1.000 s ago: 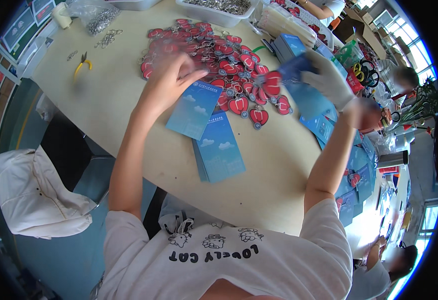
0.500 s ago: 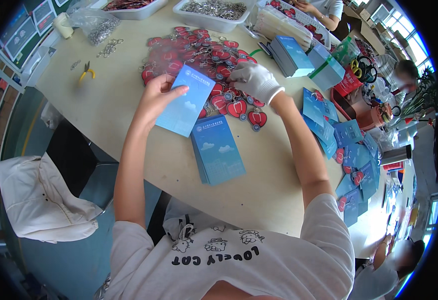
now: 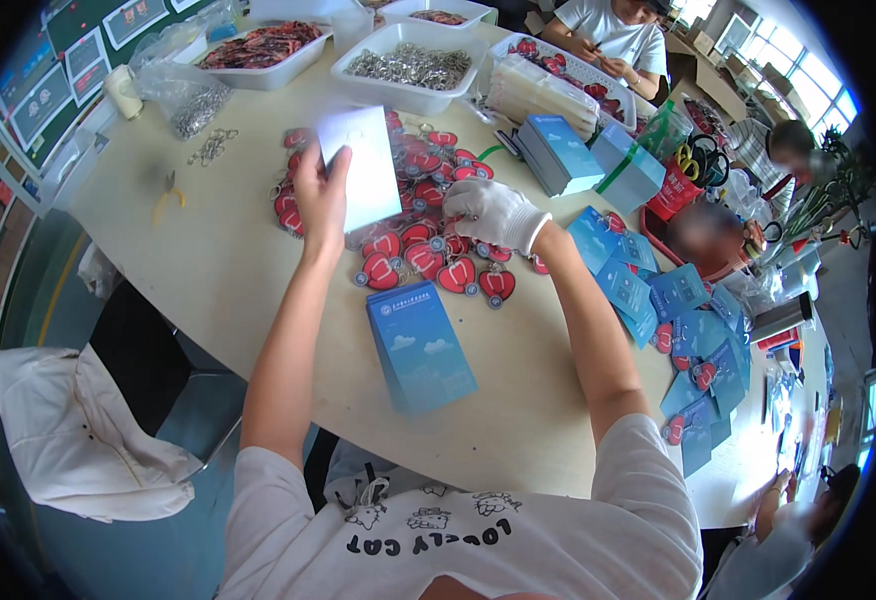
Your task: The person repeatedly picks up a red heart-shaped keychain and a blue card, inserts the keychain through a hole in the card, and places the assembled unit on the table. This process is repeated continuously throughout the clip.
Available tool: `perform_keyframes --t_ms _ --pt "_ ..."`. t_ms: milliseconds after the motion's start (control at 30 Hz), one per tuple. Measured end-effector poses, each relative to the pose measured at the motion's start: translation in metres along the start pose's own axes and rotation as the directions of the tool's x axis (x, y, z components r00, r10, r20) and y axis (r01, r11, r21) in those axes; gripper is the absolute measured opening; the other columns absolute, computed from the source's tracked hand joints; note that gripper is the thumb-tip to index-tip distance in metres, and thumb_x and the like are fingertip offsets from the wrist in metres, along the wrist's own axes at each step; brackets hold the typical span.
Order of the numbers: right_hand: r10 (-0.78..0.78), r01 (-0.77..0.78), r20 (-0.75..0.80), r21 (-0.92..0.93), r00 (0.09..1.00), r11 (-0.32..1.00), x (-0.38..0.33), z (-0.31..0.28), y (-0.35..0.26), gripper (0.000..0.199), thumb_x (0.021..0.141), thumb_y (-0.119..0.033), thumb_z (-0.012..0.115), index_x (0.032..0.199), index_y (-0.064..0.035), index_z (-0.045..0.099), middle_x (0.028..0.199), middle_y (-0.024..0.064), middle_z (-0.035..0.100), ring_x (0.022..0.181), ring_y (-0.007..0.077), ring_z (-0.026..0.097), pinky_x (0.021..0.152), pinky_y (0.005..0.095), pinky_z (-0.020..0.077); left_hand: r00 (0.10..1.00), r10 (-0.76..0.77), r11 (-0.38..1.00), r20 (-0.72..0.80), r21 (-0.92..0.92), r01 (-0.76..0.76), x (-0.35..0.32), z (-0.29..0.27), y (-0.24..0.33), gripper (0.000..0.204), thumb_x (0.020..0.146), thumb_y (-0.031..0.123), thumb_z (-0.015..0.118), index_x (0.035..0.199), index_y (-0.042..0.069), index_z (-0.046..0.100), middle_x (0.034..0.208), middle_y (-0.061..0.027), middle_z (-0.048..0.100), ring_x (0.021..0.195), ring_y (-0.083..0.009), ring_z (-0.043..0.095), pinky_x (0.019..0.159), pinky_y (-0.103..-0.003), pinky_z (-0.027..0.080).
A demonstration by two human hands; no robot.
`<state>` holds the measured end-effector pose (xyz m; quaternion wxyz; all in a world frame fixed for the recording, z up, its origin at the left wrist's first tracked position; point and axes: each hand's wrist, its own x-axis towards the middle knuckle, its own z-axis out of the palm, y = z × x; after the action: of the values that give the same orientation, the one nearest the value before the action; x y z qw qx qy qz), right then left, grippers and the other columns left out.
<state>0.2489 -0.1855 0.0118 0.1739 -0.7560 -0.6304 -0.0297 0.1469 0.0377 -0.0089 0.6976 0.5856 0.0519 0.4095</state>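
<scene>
Card [image 3: 370, 168] sits in our left hand [image 3: 320, 195], white face up, raised just over the heart tags [image 3: 428, 250] on the table [image 3: 228, 270]. We count one card held. Left fingers are curled shut on its left edge, thumb on top, forearm reaching straight up from the lower edge.

Right hand [image 3: 491, 212] wears a white glove, palm down on the tag pile, fingers bent and touching the tags. We cannot tell if it has one pinched. The right forearm angles in from the lower right, elbow bent.

Counts:
- Red heart tags: a pile, roughly twenty or more, too overlapped for an exact count.
- One blue card stack [image 3: 420, 345] near us, just below the tags.
- Two blue stacks [image 3: 563, 152] beyond the right hand, the second banded in green.
- Loose blue cards [image 3: 693, 320] spread at the right, some with tags on them, a dozen or so.
- Four white trays at the far edge; one with metal rings [image 3: 408, 65], one with red parts [image 3: 258, 45].
- One yellow pliers [image 3: 168, 195] left of the left hand.
- One red scissor pot [image 3: 683, 180].

Another person in a white shirt [image 3: 613, 30] sits across the table.
</scene>
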Motion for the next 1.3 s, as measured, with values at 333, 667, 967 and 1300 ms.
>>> perform_keyframes --t_ms 333,667,967,1300 --pt "0.498 -0.222 -0.293 0.637 0.816 0.739 0.018 -0.025 -0.056 0.018 0.083 -0.004 0.06 0.098 -0.0015 0.069 0.083 0.0047 0.071 0.073 0.0077 0.062 0.071 0.0253 0.0512 0.978 -0.068 0.969 0.198 -0.218 0.112 -0.046 0.036 0.02 0.016 0.091 0.012 0.063 0.104 0.004 0.063 0.095 0.0018 0.065 0.083 -0.0026 0.056 0.073 -0.019 0.043" --pt "0.578 -0.127 -0.384 0.746 0.72 0.654 0.02 -0.033 -0.081 0.013 0.081 -0.003 0.064 0.091 0.0018 0.069 0.082 0.006 0.071 0.073 0.007 0.062 0.068 0.0244 0.0516 0.952 -0.119 0.93 0.282 -0.306 0.206 -0.057 0.041 0.036 0.023 0.089 0.01 0.066 0.111 0.004 0.063 0.101 -0.0008 0.065 0.091 -0.0067 0.059 0.081 -0.025 0.048" --pt "0.636 0.004 -0.455 0.815 0.624 0.579 0.03 -0.018 -0.089 0.014 0.083 -0.002 0.062 0.097 0.0019 0.061 0.083 0.0045 0.067 0.074 0.0069 0.059 0.065 0.0241 0.0498 0.974 -0.137 0.921 0.179 -0.34 0.192 -0.058 0.04 0.043 0.015 0.088 0.01 0.067 0.101 0.003 0.067 0.095 0.0009 0.067 0.085 -0.0035 0.058 0.078 -0.021 0.045" --pt "0.563 -0.056 -0.401 0.778 0.723 0.626 0.03 0.001 -0.079 0.028 0.081 -0.007 0.063 0.106 0.0026 0.058 0.084 0.0066 0.063 0.076 0.008 0.057 0.069 0.0272 0.0499 0.988 -0.045 0.965 0.149 -0.248 0.081 -0.06 0.039 0.032 0.021 0.09 0.004 0.062 0.111 0.001 0.06 0.104 -0.0016 0.064 0.095 -0.0073 0.057 0.087 -0.024 0.045"
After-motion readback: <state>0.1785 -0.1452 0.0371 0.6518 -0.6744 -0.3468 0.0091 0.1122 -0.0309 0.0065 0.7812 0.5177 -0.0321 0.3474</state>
